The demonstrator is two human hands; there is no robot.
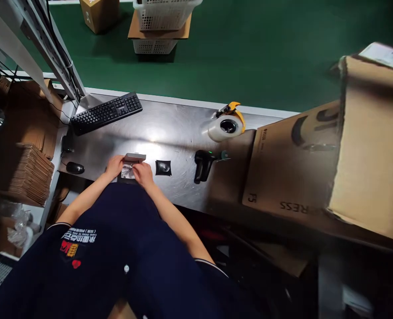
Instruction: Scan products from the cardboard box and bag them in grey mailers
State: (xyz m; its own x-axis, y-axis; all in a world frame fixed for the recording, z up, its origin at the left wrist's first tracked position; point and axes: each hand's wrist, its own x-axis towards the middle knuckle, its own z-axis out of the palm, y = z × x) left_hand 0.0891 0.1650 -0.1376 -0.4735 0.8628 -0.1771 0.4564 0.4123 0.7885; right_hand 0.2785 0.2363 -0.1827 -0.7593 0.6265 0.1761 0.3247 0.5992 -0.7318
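A small grey box (135, 157) with its lid raised lies at the table's near edge, in front of my body. Inside it shows a pale, shiny packet (127, 172), too small to make out fully. My left hand (115, 165) grips the box's left side. From the right, my right hand (143, 173) reaches over the box, fingers bent together at the packet; what they pinch is hidden. Just right of that hand, apart from it, a small black square pouch (163, 168) rests flat on the metal table (179, 155).
A barcode scanner (203, 165) and a tape dispenser (228, 125) stand to the right, before large cardboard boxes (289, 155). A keyboard (106, 112) and mouse (75, 168) lie left. Beyond is a green surface (249, 53) with white baskets (165, 15) and a carton (100, 15).
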